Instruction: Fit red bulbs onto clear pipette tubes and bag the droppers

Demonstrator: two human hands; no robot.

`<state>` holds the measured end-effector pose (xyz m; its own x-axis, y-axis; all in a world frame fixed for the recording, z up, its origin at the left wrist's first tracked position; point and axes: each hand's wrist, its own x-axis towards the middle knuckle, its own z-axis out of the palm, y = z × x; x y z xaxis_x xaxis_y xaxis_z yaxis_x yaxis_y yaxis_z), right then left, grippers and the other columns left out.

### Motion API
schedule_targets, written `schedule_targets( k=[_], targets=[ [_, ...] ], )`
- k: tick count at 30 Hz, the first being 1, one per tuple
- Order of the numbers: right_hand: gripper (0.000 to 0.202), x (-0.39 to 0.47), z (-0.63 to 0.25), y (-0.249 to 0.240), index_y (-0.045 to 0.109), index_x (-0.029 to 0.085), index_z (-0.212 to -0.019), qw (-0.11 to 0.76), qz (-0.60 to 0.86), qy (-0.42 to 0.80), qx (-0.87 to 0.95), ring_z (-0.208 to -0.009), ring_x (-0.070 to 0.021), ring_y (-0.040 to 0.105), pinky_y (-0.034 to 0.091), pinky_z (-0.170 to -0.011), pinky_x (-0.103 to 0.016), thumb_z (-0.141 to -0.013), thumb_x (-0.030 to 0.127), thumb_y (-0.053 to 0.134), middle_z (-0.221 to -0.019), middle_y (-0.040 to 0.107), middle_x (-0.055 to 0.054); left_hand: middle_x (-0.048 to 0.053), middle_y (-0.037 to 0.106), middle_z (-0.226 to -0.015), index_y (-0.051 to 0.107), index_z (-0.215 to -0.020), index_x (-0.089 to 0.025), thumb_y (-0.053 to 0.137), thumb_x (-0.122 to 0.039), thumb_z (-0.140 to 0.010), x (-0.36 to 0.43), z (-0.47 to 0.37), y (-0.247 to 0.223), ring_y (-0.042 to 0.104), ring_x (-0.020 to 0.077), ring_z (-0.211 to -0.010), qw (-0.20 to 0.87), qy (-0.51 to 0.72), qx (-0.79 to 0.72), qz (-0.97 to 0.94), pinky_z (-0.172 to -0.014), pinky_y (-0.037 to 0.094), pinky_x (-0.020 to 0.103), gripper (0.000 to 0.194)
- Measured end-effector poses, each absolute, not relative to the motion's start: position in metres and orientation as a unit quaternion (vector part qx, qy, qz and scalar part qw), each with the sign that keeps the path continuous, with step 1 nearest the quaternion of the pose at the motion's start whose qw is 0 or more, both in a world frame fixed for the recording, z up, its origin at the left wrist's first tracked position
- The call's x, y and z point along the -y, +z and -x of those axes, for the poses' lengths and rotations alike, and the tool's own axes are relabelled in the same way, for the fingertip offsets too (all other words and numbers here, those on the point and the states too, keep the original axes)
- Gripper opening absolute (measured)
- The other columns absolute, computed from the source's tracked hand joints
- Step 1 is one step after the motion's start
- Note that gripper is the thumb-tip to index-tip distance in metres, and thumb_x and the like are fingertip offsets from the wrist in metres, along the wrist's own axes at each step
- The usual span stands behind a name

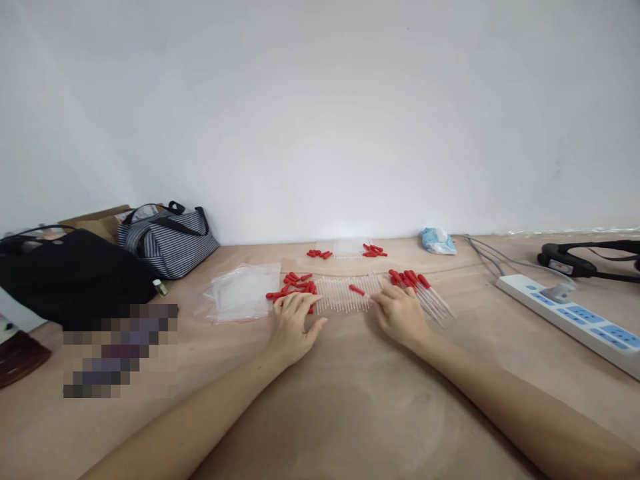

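Note:
My left hand (pixel 291 328) rests over a pile of loose red rubber bulbs (pixel 299 286), fingers stretched forward and thumb apart. In the middle lies a row of thin clear dropper tubes (pixel 340 295), side by side, with one red bulb (pixel 357 289) on top. My right hand (pixel 403 317) is at the row's right end, fingers curled together; what they hold, if anything, is hidden. Just beyond it on the right lie several droppers (pixel 425 293), clear tubes with red bulbs fitted on their far ends.
Clear plastic bags (pixel 245 292) lie left of the bulbs. More red bulbs (pixel 375 251) and tubes lie near the wall. A blue mask (pixel 439 241), a power strip (pixel 575 317) and a black strapped device (pixel 575 260) are on the right. A striped bag (pixel 175 243) and black bag (pixel 75 277) stand left.

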<state>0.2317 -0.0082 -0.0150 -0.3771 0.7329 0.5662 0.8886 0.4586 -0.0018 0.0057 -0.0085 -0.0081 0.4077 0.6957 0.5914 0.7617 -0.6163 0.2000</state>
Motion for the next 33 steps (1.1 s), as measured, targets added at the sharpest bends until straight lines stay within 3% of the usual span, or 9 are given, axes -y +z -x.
schedule_targets(
  k=[6, 12, 22, 33],
  targets=[
    [0.028, -0.019, -0.258, -0.022, 0.054, 0.016, -0.103, 0.210, 0.688, -0.142, 0.680, -0.076, -0.0208, 0.054, 0.027, -0.069, -0.033, -0.081, 0.019, 0.037, -0.086, 0.063, -0.009, 0.006, 0.058, -0.100, 0.058, -0.090, -0.022, 0.056, -0.025, -0.074, 0.001, -0.001, -0.010, 0.047, 0.0252, -0.100, 0.086, -0.300, 0.477, 0.822, -0.085, 0.025, 0.045, 0.016],
    [0.027, -0.030, -0.262, -0.026, 0.059, 0.014, -0.092, 0.163, 0.683, -0.116, 0.703, -0.075, -0.0209, 0.055, 0.032, -0.064, -0.031, -0.081, 0.015, 0.035, -0.087, 0.063, -0.012, 0.006, 0.057, -0.101, 0.059, -0.085, -0.024, 0.058, -0.026, -0.073, 0.000, -0.001, -0.012, 0.045, 0.0261, -0.101, 0.096, -0.279, 0.492, 0.819, -0.084, 0.026, 0.046, 0.012],
    [0.033, -0.029, -0.257, -0.024, 0.066, 0.017, -0.076, 0.166, 0.707, -0.138, 0.674, -0.084, -0.0238, 0.054, 0.027, -0.078, -0.040, -0.082, 0.030, 0.037, -0.088, 0.063, -0.012, 0.007, 0.055, -0.103, 0.056, -0.086, -0.022, 0.062, -0.032, -0.071, -0.013, 0.007, -0.014, 0.044, 0.0279, -0.101, 0.121, -0.310, 0.546, 0.769, -0.084, 0.026, 0.046, 0.019],
    [0.036, -0.040, -0.247, -0.019, 0.067, 0.009, -0.078, 0.107, 0.748, -0.110, 0.646, -0.084, -0.0270, 0.055, 0.023, -0.080, -0.043, -0.082, 0.024, 0.035, -0.087, 0.064, -0.018, 0.008, 0.053, -0.105, 0.059, -0.075, -0.021, 0.064, -0.035, -0.068, -0.021, 0.009, -0.013, 0.041, 0.0286, -0.103, 0.140, -0.297, 0.527, 0.784, -0.084, 0.026, 0.046, 0.016]
  ],
)
